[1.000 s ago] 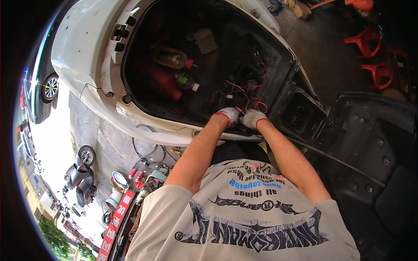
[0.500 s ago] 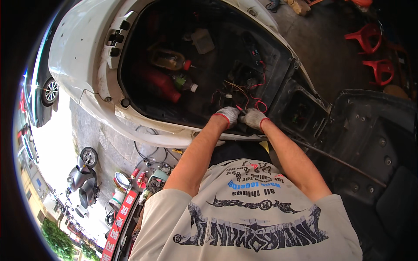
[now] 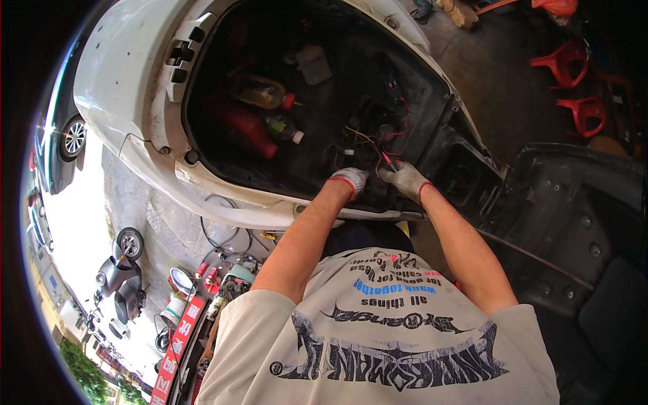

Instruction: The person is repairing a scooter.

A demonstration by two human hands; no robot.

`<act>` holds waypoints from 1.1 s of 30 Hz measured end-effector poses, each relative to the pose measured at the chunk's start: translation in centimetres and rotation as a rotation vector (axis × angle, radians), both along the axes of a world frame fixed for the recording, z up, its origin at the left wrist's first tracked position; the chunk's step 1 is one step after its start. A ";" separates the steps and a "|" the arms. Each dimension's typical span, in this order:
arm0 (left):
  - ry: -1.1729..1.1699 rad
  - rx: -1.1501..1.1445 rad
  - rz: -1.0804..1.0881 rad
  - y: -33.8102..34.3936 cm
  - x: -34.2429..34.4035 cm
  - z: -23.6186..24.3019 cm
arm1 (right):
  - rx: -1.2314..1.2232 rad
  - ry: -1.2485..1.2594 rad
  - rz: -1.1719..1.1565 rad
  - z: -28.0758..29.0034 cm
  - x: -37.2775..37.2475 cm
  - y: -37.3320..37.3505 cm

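Observation:
Both my hands wear pale knitted gloves with red cuffs and reach into the dark storage well (image 3: 270,177) of a white scooter. My right hand (image 3: 408,181) is closed on a slim red test probe (image 3: 387,158), its fingers pointing toward the loose wires. My left hand (image 3: 352,181) is curled just beside it, and what its fingers hold is hidden. Thin yellow and red wires (image 3: 364,137) with a small white connector (image 3: 348,152) lie beyond my hands. A red lead runs up toward a dark handheld meter (image 3: 391,82) at the far side of the well.
A bottle of yellowish liquid (image 3: 260,92), a red bottle (image 3: 251,131), a green-labelled bottle (image 3: 284,128) and a pale plastic box (image 3: 314,65) lie in the well. The scooter's raised black seat (image 3: 567,223) is at right. Red chairs (image 3: 565,64) and a parked scooter (image 3: 125,280) stand farther off.
My right hand has moved right, away from my left, taking the red probe with it. My left hand stays nearly in place. The whole view has shifted slightly.

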State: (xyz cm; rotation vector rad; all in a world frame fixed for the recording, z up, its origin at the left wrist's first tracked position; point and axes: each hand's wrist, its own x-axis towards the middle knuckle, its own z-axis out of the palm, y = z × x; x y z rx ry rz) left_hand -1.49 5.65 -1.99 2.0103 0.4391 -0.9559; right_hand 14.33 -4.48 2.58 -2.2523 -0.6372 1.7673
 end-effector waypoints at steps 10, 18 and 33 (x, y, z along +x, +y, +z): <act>0.013 -0.105 0.117 0.8 0.2 1.0 | 0.200 -0.157 0.070 1.7 -0.7 -1.4; -0.127 -0.026 0.596 0.9 1.4 4.8 | 0.187 -0.238 -0.050 2.7 -1.4 -2.1; -0.269 -0.500 1.180 -2.8 1.0 6.0 | 0.134 -0.084 -0.170 2.9 -1.5 -2.9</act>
